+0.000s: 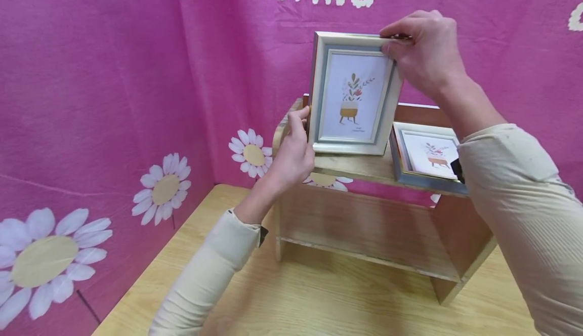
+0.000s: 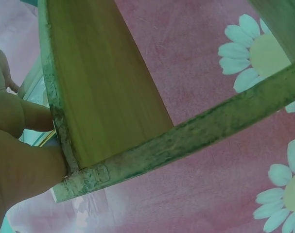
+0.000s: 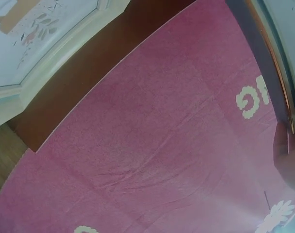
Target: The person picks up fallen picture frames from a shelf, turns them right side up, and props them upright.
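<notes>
Magenta daisy-print cloth (image 1: 118,73) reading "CRYING" backs a wooden shelf (image 1: 364,219). At its top, beside a flat-lying frame (image 1: 430,155), an upright cream-and-blue picture frame (image 1: 355,93), caption illegible: right hand (image 1: 428,55) pinching its top corner, left hand (image 1: 293,149) its left edge.

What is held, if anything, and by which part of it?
In the head view, the right hand grips the upright frame at its top right corner, the left hand at its lower left edge.

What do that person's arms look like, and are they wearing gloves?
The left sleeve and right sleeve are cream and wrinkled. A small black piece peeks out at each cuff. The left grip and right grip are bare: no gloves.
</notes>
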Motion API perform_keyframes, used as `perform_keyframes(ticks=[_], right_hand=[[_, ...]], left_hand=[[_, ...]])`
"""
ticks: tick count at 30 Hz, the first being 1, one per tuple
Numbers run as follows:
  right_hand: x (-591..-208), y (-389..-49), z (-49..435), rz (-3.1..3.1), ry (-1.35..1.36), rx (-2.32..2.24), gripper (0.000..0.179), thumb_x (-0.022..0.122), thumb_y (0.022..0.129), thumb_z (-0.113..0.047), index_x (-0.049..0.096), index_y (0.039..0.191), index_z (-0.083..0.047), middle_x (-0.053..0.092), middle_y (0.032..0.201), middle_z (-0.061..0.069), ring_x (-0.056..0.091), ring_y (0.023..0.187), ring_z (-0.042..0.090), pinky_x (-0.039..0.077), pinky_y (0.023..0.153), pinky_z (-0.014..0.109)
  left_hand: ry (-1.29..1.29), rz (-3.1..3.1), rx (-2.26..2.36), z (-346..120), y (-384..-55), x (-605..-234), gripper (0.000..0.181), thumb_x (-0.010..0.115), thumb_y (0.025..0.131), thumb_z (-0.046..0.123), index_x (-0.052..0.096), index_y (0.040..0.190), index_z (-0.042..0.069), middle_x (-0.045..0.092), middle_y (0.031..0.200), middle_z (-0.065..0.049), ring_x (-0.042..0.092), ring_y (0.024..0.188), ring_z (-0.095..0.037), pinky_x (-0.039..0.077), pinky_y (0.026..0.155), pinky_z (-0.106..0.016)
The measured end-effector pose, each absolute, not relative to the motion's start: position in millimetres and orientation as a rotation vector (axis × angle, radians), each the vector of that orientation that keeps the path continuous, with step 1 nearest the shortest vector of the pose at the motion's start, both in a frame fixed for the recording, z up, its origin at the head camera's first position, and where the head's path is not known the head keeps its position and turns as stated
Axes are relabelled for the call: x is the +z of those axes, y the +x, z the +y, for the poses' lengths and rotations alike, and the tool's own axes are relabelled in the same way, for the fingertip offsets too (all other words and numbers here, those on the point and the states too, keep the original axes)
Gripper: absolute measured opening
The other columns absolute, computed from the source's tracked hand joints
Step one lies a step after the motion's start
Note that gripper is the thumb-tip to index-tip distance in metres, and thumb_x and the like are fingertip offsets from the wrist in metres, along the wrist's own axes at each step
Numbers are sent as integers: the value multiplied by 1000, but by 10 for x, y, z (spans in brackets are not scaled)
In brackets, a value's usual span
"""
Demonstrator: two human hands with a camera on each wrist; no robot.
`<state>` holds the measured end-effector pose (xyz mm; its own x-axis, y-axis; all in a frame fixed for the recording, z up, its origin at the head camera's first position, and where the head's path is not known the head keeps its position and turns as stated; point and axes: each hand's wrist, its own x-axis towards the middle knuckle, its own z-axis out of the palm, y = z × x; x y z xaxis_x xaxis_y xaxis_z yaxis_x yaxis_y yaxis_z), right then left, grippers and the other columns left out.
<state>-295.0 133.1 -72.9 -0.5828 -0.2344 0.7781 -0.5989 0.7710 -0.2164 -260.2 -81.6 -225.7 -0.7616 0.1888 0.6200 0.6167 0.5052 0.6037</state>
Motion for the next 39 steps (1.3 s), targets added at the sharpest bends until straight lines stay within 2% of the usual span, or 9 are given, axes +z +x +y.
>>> perform_keyframes(ticks=[5, 8, 12, 14, 18, 25, 29, 39], right_hand=[[-755, -2970, 1301, -2225, 612, 574, 27, 59, 96, -5, 73, 119, -7, 69, 119, 16, 49, 104, 26, 36, 86, 37], [-780, -2986, 1307, -2262, 575, 558, 30, 56, 97, -5, 71, 123, -7, 68, 119, 19, 48, 102, 28, 34, 85, 40], [-806, -3007, 1378, -2291, 514, 547, 32, 53, 98, -6, 69, 125, -7, 67, 118, 22, 50, 100, 32, 35, 82, 39], [-815, -3008, 1407, -2304, 492, 547, 33, 52, 98, -8, 69, 126, -8, 66, 118, 21, 51, 98, 30, 37, 77, 32], [-816, -2998, 1437, -2293, 521, 556, 33, 52, 97, -10, 70, 124, -8, 66, 113, 20, 51, 84, 19, 35, 65, 16], [-799, -2972, 1441, -2256, 573, 622, 35, 52, 92, -6, 73, 120, -8, 60, 99, 14, 42, 68, -2, 36, 61, 12], [-783, -2958, 1444, -2272, 585, 637, 35, 52, 91, -6, 73, 119, -7, 54, 93, 8, 42, 68, -2, 37, 60, 12], [-783, -2934, 1475, -2321, 582, 696, 35, 52, 94, -8, 69, 125, -9, 51, 96, 4, 44, 71, 3, 39, 62, 12]], left_hand=[[-668, -2284, -1316, -849, -2589, -2229, 59, 39, 89, -21, 18, 141, -2, 31, 153, -23, 44, 133, -28, 50, 99, -34], [-681, -2291, -1385, -878, -2596, -2209, 61, 39, 88, -22, 18, 142, -2, 36, 149, -26, 43, 136, -29, 43, 109, -34], [-692, -2325, -1430, -893, -2591, -2181, 63, 38, 89, -20, 16, 145, -1, 37, 147, -26, 42, 137, -28, 40, 111, -34], [-686, -2345, -1445, -892, -2581, -2168, 64, 37, 90, -19, 15, 146, 0, 38, 147, -27, 43, 136, -27, 43, 109, -35], [-633, -2380, -1447, -883, -2537, -2149, 65, 37, 92, -17, 14, 149, 4, 42, 145, -26, 47, 131, -26, 49, 101, -37], [-507, -2385, -1220, -853, -2435, -2148, 71, 48, 91, -16, 20, 153, 5, 48, 144, -20, 56, 120, -25, 54, 96, -36], [-451, -2357, -1157, -834, -2414, -2172, 72, 53, 91, -13, 24, 155, 5, 53, 142, -18, 59, 120, -25, 53, 96, -38], [-506, -2274, -1066, -805, -2420, -2246, 73, 49, 89, -14, 22, 156, 0, 42, 153, -17, 48, 134, -22, 46, 104, -36]])
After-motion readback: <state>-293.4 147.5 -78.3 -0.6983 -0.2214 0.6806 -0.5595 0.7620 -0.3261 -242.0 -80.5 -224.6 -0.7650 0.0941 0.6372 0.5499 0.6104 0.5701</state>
